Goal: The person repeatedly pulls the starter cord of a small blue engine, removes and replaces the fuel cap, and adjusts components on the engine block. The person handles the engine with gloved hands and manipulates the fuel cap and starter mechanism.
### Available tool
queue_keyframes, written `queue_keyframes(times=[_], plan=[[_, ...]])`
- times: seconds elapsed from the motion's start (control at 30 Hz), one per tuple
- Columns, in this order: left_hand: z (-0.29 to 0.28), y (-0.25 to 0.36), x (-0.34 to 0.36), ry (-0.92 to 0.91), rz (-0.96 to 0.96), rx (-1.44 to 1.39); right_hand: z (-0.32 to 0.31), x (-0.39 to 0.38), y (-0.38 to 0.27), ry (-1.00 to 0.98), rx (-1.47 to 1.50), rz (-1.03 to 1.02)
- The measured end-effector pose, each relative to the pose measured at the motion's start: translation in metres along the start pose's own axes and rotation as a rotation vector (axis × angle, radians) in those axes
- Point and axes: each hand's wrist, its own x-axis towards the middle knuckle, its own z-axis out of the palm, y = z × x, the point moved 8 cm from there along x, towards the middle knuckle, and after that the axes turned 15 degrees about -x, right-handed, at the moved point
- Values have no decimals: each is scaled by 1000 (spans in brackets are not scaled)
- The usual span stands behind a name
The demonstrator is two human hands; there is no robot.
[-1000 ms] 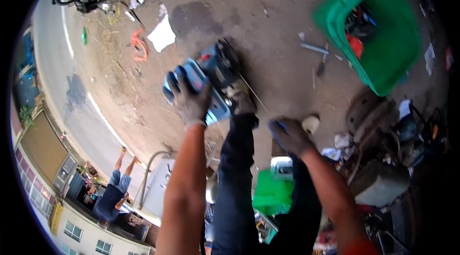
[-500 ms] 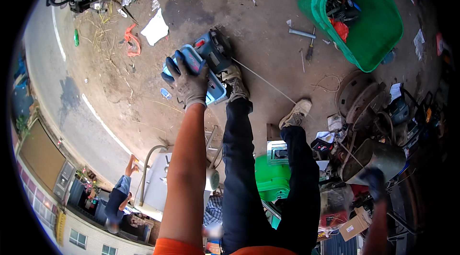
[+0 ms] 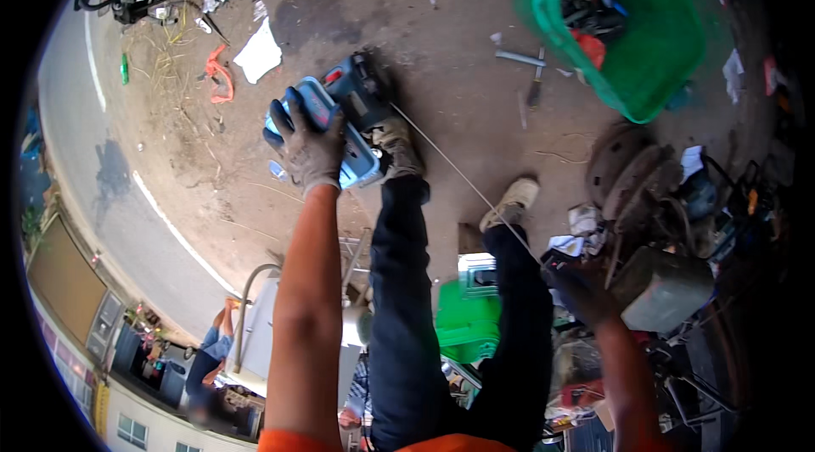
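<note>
My left hand (image 3: 307,145), in a dark-fingered grey glove, presses down with spread fingers on the light-blue part of a blue and dark-grey machine (image 3: 361,95) on the ground. A thin pull cord (image 3: 458,167) runs taut from the machine's dark round side across to my right hand (image 3: 584,289). Also gloved, that hand is closed at the cord's end beside my right knee, on what looks like a dark pull handle. My left shoe (image 3: 396,146) rests against the machine; the right shoe (image 3: 514,201) stands apart, near the cord.
A green bin (image 3: 632,70) holding tools stands at the upper right, with a hammer-like tool (image 3: 519,58) and a screwdriver (image 3: 535,89) beside it. Rusty round metal parts (image 3: 628,172) and a metal can (image 3: 671,291) crowd the right. Behind my legs is a green tub (image 3: 467,320); another person (image 3: 204,376) is at lower left.
My right hand has come in from the far right toward my right leg, with the cord still stretched to it. My left hand stays on the machine. The whole view has shifted slightly left.
</note>
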Motion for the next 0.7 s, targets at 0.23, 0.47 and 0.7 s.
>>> queue_keyframes(times=[0.23, 0.47, 0.7], plan=[[-3, -3, 0, 19, -2, 3, -205, -621, 208, 942, 277, 1056], [-6, 10, -9, -102, -154, 29, -102, -88, 61, 268, 121, 360], [-1, 1, -3, -105, -140, 34, 64, 361, -105, 56, 228, -10]])
